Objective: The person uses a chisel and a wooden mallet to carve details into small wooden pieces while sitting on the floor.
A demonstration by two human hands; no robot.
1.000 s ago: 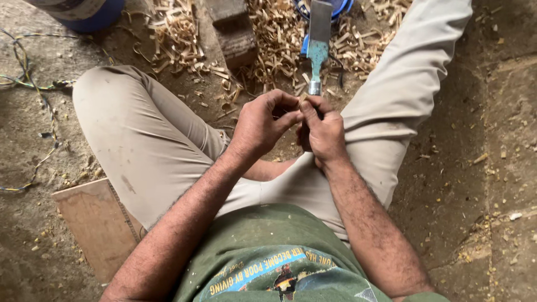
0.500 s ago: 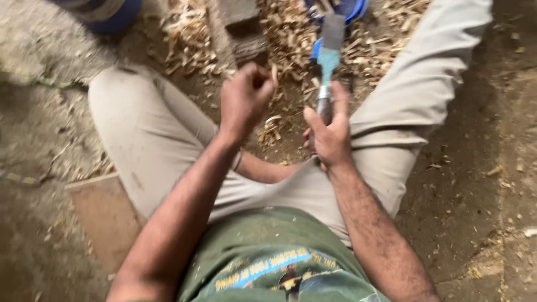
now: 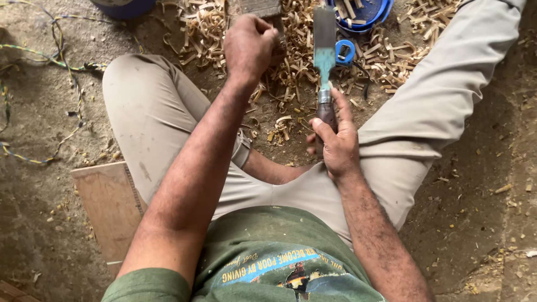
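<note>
**Chisel upright, fist raised over the shavings**

Between the spread knees, seen from the head camera, the right hand wraps closed around the dark wooden handle of a broad flat steel chisel with a blue-green stained blade. The blade points away from the body, standing up past the fingers, with the thumb laid along the handle, seemingly to steady it. Just beyond the blade tip lies a small blue tape measure, and further out a blue plastic bowl holding wood offcuts.

Up and to the left of that hand, well apart from it, the left hand is clenched into a fist; whether it grips anything small I cannot tell. It hovers over a dark wooden block at the top edge. Under and around both hands spreads a heap of pale curled wood shavings on the dirt floor. Beside the left forearm, a flat brown board lies on that floor.
</note>
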